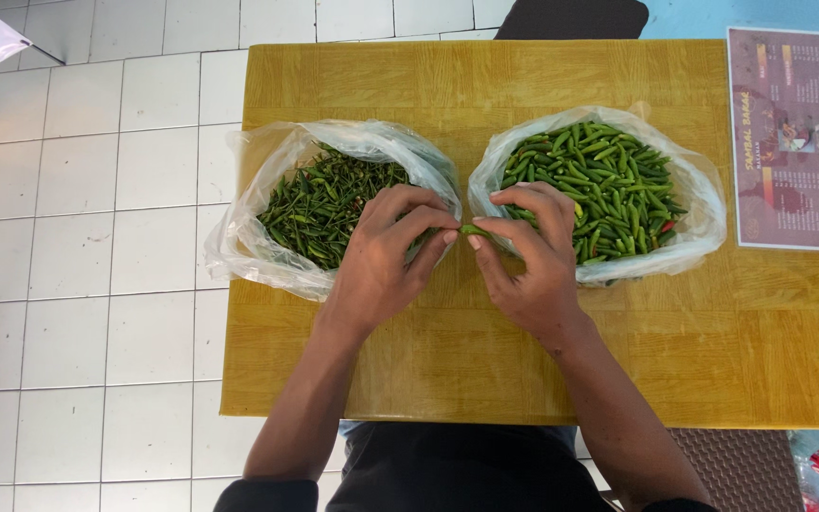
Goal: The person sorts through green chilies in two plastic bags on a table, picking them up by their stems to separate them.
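**Even daylight, soft shadows over a wooden table**

From my remote seat I see bright, diffuse light falling on the yellow wooden table [542, 351], with no hard shadows. Pale glare sits on the tabletop's far half and glints on the two clear plastic bags [239, 237] standing there. The white floor tiles [87, 246] left of the table are evenly lit. Focus is sharp at the table's centre; straight lines bow slightly toward the frame edges.

A yellow wooden table [523, 360] is filling the centre; white floor tiles [87, 237] are spreading toward nine o'clock; a dark chair back [573, 17] is showing at twelve; a brown mat [741, 469] is lying at five; even light is falling throughout.
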